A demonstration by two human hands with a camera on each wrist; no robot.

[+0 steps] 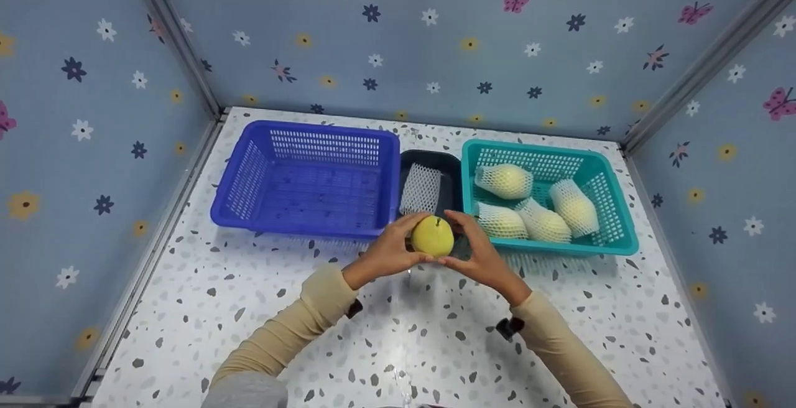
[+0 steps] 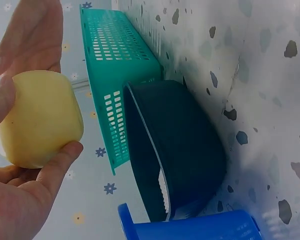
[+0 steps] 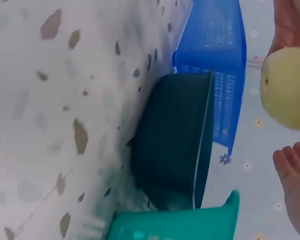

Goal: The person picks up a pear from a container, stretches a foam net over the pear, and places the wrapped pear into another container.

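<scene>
Above the front of the dark tray, my left hand (image 1: 392, 248) holds a round yellow pear (image 1: 433, 236) with a short dark stem. My right hand (image 1: 482, 257) curves around its right side. In the right wrist view a gap shows between the right fingers (image 3: 292, 162) and the pear (image 3: 290, 90); whether the right thumb touches it I cannot tell. Inside the dark tray (image 1: 451, 162) lies a white foam net sleeve (image 1: 421, 189). The teal basket (image 1: 627, 224) at the right holds several pale yellow fruits (image 1: 575, 209) in white foam nets.
A blue-purple basket (image 1: 305, 193) stands left of the dark tray, with no fruit visible in it. All three containers sit side by side along the back of the speckled white table (image 1: 398, 333). Patterned panels (image 1: 423, 53) enclose the back and both sides.
</scene>
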